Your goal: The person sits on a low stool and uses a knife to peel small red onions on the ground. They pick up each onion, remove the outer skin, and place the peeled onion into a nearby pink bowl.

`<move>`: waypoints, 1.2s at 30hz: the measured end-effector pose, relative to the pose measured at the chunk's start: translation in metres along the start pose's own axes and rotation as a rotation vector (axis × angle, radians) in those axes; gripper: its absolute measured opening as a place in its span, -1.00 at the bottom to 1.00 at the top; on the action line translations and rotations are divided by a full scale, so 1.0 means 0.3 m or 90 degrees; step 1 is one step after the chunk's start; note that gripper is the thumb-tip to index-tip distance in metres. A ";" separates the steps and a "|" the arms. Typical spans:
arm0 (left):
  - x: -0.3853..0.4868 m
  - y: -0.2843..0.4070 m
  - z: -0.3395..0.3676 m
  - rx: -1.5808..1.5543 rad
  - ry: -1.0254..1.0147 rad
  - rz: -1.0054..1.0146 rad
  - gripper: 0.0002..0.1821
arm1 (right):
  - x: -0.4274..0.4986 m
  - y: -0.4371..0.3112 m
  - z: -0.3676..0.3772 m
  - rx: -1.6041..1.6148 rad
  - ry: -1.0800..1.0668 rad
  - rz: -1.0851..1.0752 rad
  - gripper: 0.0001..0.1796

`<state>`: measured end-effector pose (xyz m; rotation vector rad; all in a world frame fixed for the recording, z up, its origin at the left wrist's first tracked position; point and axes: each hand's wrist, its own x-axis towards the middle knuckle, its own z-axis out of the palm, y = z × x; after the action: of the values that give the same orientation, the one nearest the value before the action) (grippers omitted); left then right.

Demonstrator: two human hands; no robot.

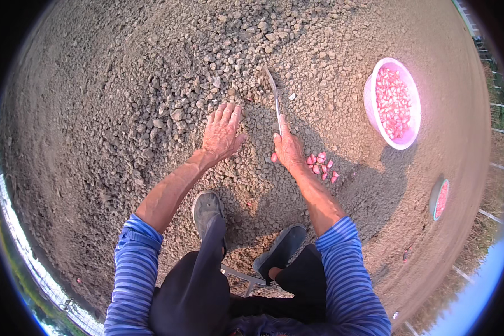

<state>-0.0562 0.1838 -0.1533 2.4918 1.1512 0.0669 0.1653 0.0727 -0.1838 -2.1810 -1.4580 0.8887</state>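
Note:
My left hand lies palm down on or just over the lumpy soil, fingers stretched forward, with nothing visible under it. In my right hand is a slim metal hand tool, perhaps a narrow trowel, whose far end meets the clods. One pink clove, like a coated garlic clove, shows at the left edge of that hand; whether it is held or on the ground I cannot tell. Several more pink cloves are scattered on the soil right of my right wrist.
A pink plastic basin full of pink cloves stands to the right. Farther right is a smaller greenish bowl of cloves. My shoes rest on the soil, with part of a metal stool frame between my legs.

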 end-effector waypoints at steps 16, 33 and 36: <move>-0.238 0.011 0.137 0.012 -0.114 0.045 -0.26 | -0.346 0.064 -0.143 -0.169 -0.120 -0.069 -0.22; -0.347 -0.022 0.163 -0.061 -0.080 0.017 -0.32 | 0.134 0.117 -0.218 0.044 0.043 0.163 -0.37; -0.354 -0.019 0.166 -0.050 -0.062 0.023 -0.32 | 0.124 0.099 -0.222 0.212 0.127 0.216 -0.41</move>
<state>-0.1204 0.0920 -0.1887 2.4193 1.0451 0.0005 0.2407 0.0978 -0.1641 -2.2131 -0.7954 0.9139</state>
